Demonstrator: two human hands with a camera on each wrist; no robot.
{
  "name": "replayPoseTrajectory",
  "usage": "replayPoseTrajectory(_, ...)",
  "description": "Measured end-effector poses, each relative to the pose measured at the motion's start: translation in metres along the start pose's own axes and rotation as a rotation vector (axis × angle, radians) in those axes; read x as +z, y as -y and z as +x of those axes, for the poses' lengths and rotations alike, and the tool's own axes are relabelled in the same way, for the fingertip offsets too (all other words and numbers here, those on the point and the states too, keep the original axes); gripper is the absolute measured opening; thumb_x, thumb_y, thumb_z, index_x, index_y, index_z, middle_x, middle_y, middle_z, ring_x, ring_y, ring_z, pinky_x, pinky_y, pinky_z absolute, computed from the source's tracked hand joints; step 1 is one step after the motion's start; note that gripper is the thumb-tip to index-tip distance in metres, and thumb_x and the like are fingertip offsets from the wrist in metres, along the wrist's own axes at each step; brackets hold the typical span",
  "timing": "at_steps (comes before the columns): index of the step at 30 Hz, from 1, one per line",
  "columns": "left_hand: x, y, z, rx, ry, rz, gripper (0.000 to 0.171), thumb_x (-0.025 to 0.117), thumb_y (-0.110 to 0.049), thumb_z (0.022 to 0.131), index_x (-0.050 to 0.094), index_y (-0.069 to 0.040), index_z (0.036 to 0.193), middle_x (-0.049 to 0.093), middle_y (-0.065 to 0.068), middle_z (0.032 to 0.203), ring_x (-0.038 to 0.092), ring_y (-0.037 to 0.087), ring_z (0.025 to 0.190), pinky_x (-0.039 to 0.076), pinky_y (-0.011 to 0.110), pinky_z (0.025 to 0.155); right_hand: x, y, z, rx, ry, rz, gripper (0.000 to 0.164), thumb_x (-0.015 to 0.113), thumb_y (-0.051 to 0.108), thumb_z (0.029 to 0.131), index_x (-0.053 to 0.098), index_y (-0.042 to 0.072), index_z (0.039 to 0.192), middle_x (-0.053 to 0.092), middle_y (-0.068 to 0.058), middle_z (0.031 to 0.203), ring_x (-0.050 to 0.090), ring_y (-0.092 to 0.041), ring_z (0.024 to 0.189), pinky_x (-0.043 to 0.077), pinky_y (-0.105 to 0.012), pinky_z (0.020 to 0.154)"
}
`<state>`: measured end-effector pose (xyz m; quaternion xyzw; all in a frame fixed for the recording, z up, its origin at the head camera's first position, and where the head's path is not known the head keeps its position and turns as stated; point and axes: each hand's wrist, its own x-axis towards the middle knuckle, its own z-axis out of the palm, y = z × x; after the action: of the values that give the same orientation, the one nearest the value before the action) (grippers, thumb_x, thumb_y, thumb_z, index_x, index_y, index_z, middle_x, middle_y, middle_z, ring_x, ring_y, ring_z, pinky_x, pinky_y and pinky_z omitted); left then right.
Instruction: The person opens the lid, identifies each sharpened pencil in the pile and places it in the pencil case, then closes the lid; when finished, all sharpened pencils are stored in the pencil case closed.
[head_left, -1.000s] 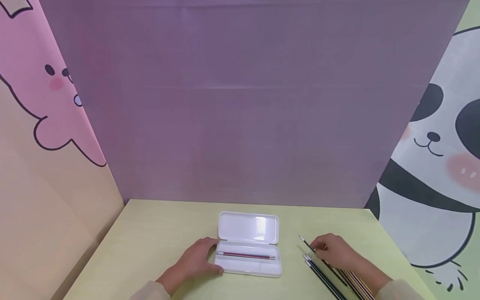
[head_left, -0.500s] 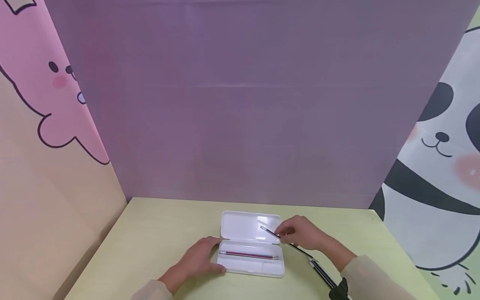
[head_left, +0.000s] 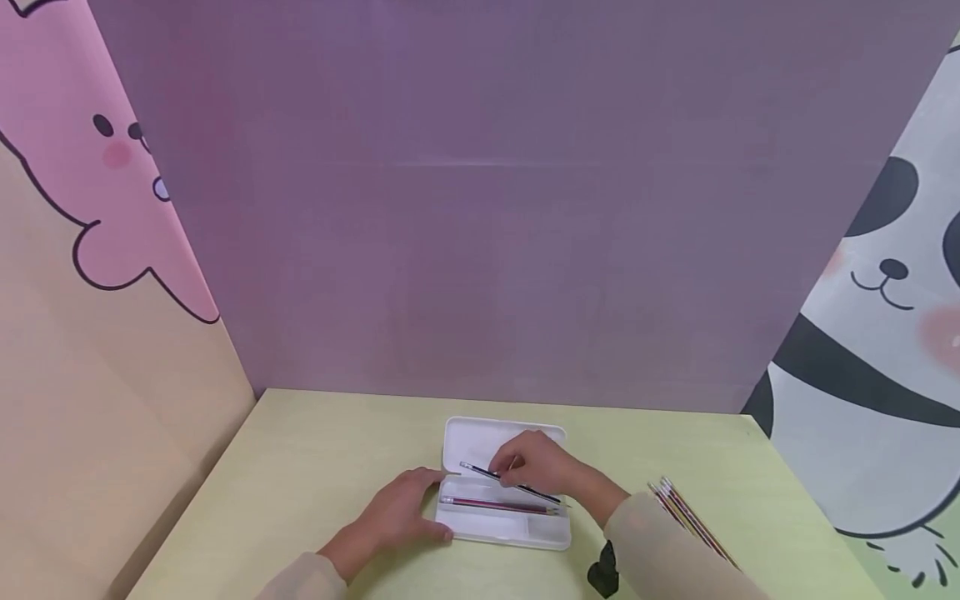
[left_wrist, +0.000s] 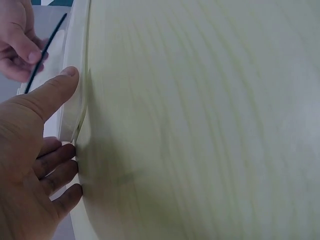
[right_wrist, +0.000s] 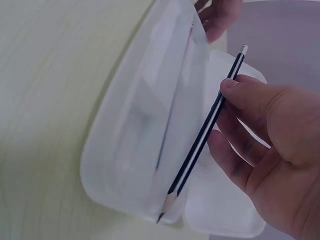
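A white plastic pencil case [head_left: 487, 537] lies on the table with its lid [head_left: 468, 437] raised at the back. Inside it rests a red-and-dark pencil [head_left: 495, 505], eraser end to the left. My left hand [head_left: 397, 508] holds the case's left end, thumb at the front corner and fingers toward the hinge. Above the case my right hand [head_left: 536, 462] pinches a black-and-white striped pencil [right_wrist: 200, 135] between thumb and fingers. Its eraser end points up-left in the head view, its sharpened tip down-right. The held pencil is apart from the one inside.
Several striped pencils [head_left: 697, 525] lie on the table [head_left: 352, 433] to the right, partly covered by the right sleeve [head_left: 667, 546]. A small black object [head_left: 603, 572] shows beside that sleeve. A purple panel [head_left: 480, 250] stands behind the table.
My right hand has carried the black-and-white pencil left from the loose pencils to above the case. The sleeve now hides the black pencils on the table. My left hand stays at the case.
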<state>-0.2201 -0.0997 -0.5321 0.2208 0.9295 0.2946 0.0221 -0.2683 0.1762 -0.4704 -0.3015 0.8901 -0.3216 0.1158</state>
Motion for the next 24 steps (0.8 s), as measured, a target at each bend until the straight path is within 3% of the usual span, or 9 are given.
replayPoseTrajectory(12,0.001,-0.001,0.001,-0.017,0.009,0.0,0.089,0.09,-0.047,0.07,0.058,-0.006,0.141,0.064,0.008,0.137,0.057,0.03,0.13,0.047,0.051,0.112,0.032,0.007,0.016,0.029,0.074,-0.03,0.018,0.08,0.004,0.087,0.081,0.02,0.095,0.074,0.011,0.087,0.064,-0.005,0.081,0.056,-0.024,0.079)
replayPoseTrajectory(24,0.0,-0.002,-0.001,-0.021,0.007,-0.004,0.089,0.091,-0.046,0.069,0.057,-0.007,0.142,0.063,0.008,0.137,0.057,0.031,0.129,0.048,0.052,0.111,0.035,0.011,0.013,0.014,0.04,-0.171,0.016,0.083,0.004,0.082,0.084,0.018,0.09,0.076,0.01,0.08,0.062,0.001,0.077,0.055,-0.023,0.077)
